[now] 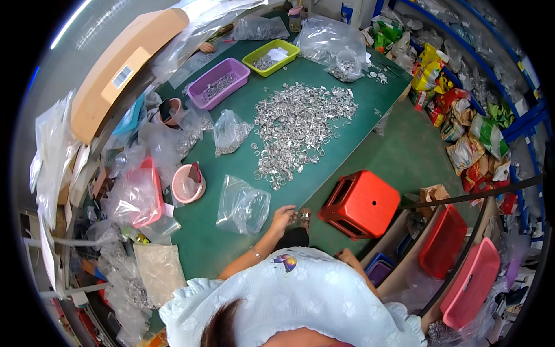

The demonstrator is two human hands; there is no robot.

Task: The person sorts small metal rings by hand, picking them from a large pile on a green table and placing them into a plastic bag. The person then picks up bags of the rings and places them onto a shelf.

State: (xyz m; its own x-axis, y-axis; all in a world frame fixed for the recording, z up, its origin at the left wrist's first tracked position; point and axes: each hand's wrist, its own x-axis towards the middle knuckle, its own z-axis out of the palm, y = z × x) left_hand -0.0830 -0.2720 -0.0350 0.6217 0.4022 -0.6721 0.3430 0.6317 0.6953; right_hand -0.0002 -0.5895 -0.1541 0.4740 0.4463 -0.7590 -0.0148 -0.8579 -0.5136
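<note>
My left hand point(284, 217) rests at the near edge of the green table, its fingers loosely stretched and no object visible in them. Just left of it lies a clear plastic bag point(243, 205), flat and seemingly holding nothing. Beyond the hand spreads a wide heap of small silvery metal rings point(300, 124). My right hand point(347, 256) hangs low beside my body, below the table edge and near the red stool point(370, 202). Its fingers are mostly hidden, so I cannot see whether it holds anything.
Along the table's left stand a pink tub point(188, 184), a pink tray point(152, 191) and a bag of metal pieces point(228, 134). A purple basket point(218, 84) and a yellow-green one point(270, 56) sit farther back. Another person's hand point(206, 47) shows at the far side. Packed shelves stand right.
</note>
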